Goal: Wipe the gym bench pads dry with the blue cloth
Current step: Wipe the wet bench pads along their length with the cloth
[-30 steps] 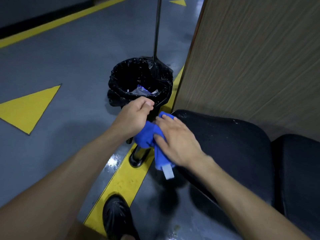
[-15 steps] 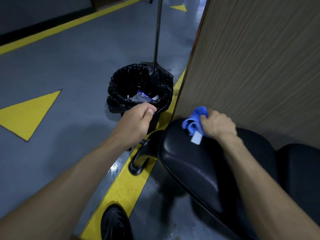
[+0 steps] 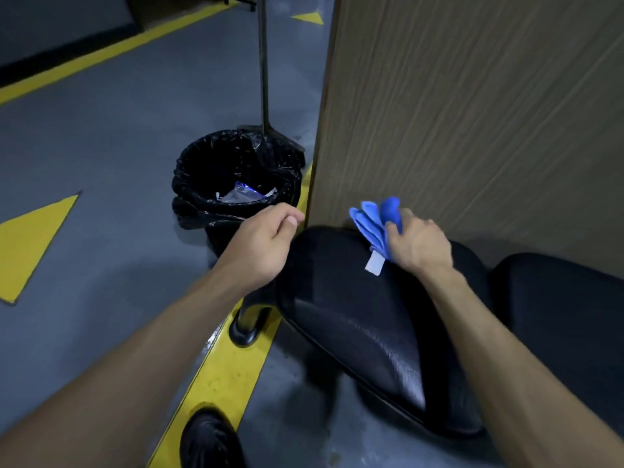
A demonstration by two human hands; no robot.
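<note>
A black padded bench seat [image 3: 354, 319] fills the lower middle, glossy and streaked. A second black pad [image 3: 567, 315] lies to its right. My right hand [image 3: 418, 244] grips a bunched blue cloth [image 3: 374, 219] with a white tag, held at the far end of the seat pad near the wooden panel. My left hand [image 3: 263, 246] hovers just left of the pad's end with its fingers curled and thumb against the forefinger, holding nothing that I can see.
A bin with a black liner [image 3: 233, 184] stands on the floor beyond my left hand, litter inside. A dark pole [image 3: 263, 62] rises behind it. A wooden panel [image 3: 472, 113] walls off the right. The bench foot [image 3: 244, 329] rests on a yellow floor line; my shoe [image 3: 209, 440] is below.
My right hand carried the cloth from the pad's near left end up to its far end by the panel. My left hand let go of the cloth and stayed near the bin.
</note>
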